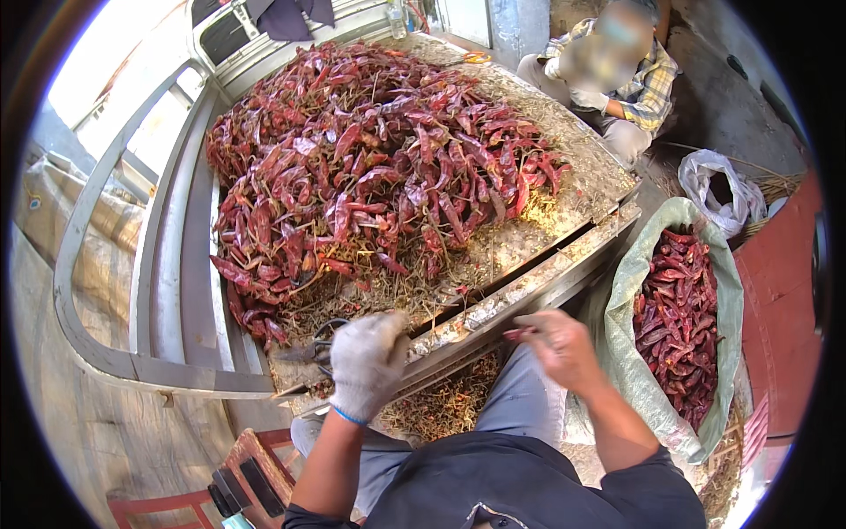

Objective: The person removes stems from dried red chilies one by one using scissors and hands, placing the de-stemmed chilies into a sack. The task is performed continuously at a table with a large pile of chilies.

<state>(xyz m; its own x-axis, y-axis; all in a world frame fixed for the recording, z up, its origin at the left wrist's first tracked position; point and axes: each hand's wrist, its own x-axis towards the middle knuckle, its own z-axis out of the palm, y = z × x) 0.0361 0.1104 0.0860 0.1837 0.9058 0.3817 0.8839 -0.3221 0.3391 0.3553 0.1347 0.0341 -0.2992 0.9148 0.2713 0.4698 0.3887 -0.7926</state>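
My left hand [369, 360], in a pale knitted glove with a blue cuff edge, is raised over the near edge of the truck bed; its fingers look curled, and whether they hold anything is hidden. Beside it on the bed lie dark-handled scissors [301, 352]. My bare right hand [558, 347] pinches a dried red chili pepper [519, 334] over my thigh. Beyond both hands, a large heap of dried red chili peppers [370, 165] covers much of the bed. To the right, a pale green woven sack [621, 330] stands with its mouth spread, holding many dried chili peppers [677, 317].
Metal side rails [99, 192] bound the bed on the left. Orange-handled scissors [476, 57] lie at its far edge. A gloved person [644, 86] sits beyond the far right corner. A white plastic bag [707, 188] stands behind the sack. Stems and debris [443, 400] lie below my hands.
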